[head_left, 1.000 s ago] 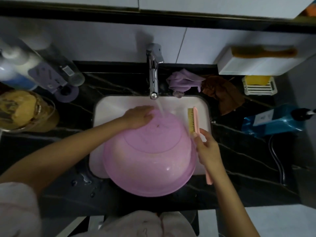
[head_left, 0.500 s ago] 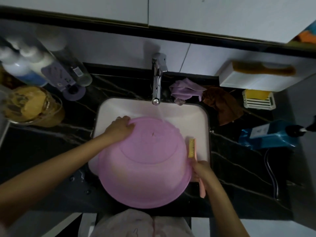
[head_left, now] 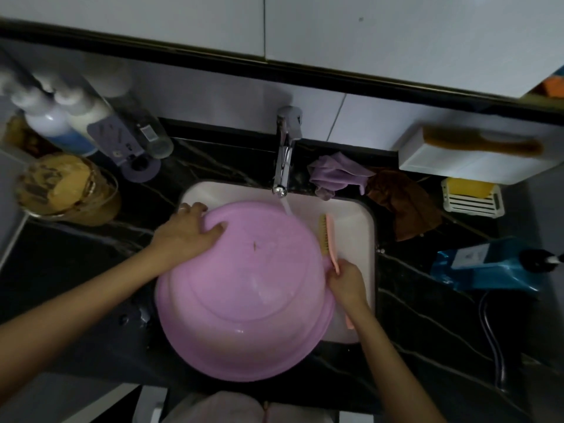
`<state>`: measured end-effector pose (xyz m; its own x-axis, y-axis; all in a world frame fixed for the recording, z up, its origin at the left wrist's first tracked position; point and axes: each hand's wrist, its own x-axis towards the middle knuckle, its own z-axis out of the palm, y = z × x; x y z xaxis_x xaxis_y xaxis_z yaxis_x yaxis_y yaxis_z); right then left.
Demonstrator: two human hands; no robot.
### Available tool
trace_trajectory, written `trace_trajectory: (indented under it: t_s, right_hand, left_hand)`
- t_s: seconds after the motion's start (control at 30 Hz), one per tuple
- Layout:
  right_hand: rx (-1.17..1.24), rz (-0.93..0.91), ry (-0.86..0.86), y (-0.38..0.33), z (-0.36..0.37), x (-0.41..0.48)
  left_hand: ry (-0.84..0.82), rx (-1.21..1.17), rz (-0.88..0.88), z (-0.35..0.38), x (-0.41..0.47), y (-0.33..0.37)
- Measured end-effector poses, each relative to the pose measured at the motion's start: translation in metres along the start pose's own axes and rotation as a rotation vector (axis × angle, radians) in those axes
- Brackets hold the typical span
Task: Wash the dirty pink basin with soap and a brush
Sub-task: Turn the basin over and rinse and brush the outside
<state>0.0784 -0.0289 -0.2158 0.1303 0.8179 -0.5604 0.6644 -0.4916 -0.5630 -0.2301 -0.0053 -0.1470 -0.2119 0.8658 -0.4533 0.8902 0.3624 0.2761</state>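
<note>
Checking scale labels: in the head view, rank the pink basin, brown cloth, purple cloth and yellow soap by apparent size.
1. pink basin, by far the largest, though also nearest the camera
2. brown cloth
3. purple cloth
4. yellow soap, partly hidden in its rack

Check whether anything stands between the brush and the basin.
Nothing visible does. The right hand holds the brush with its bristles facing the basin's right side, close beside it, with no object between. The left hand holds the basin's far left edge, away from the brush, and the water lands on the far edge.
</note>
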Motion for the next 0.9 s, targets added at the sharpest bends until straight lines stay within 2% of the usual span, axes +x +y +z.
trace_trajectory:
  t_s: [0.07,0.13,0.23,0.3,0.4,0.6,0.67,0.8,0.9]
  right_hand:
    - [-0.038,-0.031,-0.01,-0.005,0.0,0.009]
    - [-0.085,-0.052,-0.044,-0.011,0.001,0.016]
    - [-0.145,-0.092,-0.096,-0.015,0.004,0.024]
    - [-0.172,-0.13,-0.1,-0.016,0.004,0.028]
    - [-0.163,-0.179,-0.086,-0.021,0.0,0.036]
    - [-0.134,-0.24,-0.102,-0.027,-0.008,0.05]
    - [-0.14,-0.23,-0.089,-0.026,-0.005,0.051]
    - [-0.107,-0.191,-0.142,-0.023,0.001,0.049]
    - [0.003,-0.15,-0.26,-0.022,-0.003,0.042]
  left_hand:
    - [-0.026,0.055,-0.014,-0.003,-0.004,-0.008]
    - [-0.042,0.0,-0.036,-0.004,-0.004,-0.018]
    - [-0.015,-0.299,-0.052,-0.006,0.005,-0.037]
    - [-0.034,-0.423,-0.013,-0.001,0.013,-0.052]
    - [-0.032,-0.467,0.099,0.001,0.017,-0.059]
    - [-0.183,-0.62,0.201,-0.009,0.014,-0.034]
    - [-0.174,-0.528,0.22,-0.008,0.009,-0.023]
    - [-0.032,-0.024,0.303,0.008,-0.005,0.002]
    - [-0.2,0.057,0.174,0.025,-0.002,0.009]
